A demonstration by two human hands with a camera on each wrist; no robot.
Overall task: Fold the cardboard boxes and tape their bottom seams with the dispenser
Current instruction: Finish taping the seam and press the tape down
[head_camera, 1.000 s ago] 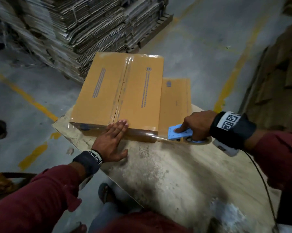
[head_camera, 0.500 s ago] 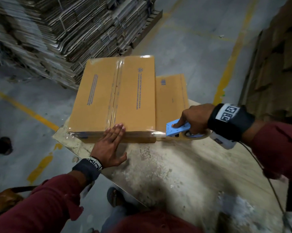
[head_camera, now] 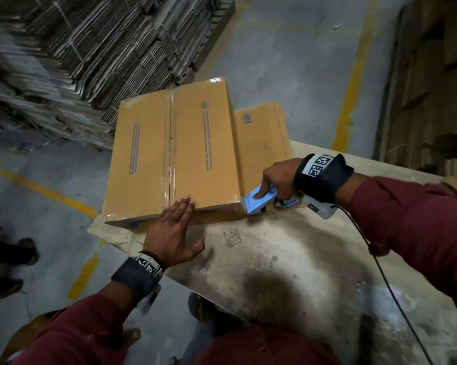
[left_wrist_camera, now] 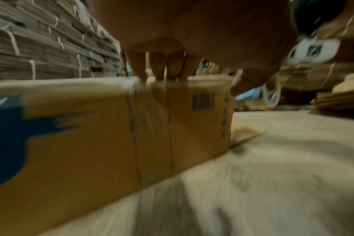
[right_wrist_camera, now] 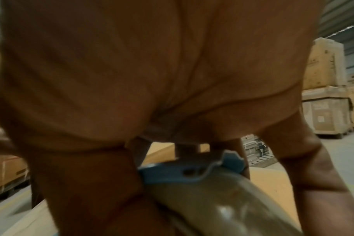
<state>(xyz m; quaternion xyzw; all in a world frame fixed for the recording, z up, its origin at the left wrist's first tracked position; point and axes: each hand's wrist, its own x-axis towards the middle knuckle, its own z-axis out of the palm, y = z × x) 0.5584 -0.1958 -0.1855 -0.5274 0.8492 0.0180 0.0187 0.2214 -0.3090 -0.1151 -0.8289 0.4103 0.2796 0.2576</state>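
Note:
A folded brown cardboard box point(head_camera: 169, 156) lies on the worn table point(head_camera: 288, 259), its middle seam point(head_camera: 170, 154) covered with clear tape. My left hand point(head_camera: 173, 227) lies flat with straight fingers on the box's near top edge; its fingertips point(left_wrist_camera: 162, 75) reach over that edge in the left wrist view, above the box's near side point(left_wrist_camera: 103, 131). My right hand point(head_camera: 277, 177) grips the blue tape dispenser point(head_camera: 259, 204) at the box's near right corner. The dispenser's blue frame point(right_wrist_camera: 192, 170) and tape roll point(right_wrist_camera: 222, 199) show under my palm. A flat box point(head_camera: 261, 143) lies beside it.
Tall stacks of bundled flat cardboard point(head_camera: 90, 61) stand at the back left on the grey floor with yellow lines point(head_camera: 346, 101). More cardboard point(head_camera: 433, 75) leans at the right. A cable point(head_camera: 375, 259) trails from my right wrist. Someone's shoes point(head_camera: 11, 267) show at the left edge.
The dispenser has moved left to the box's near right corner, closing the stretch of tape along the near edge. My left hand stays flat on the box. The head view has shifted.

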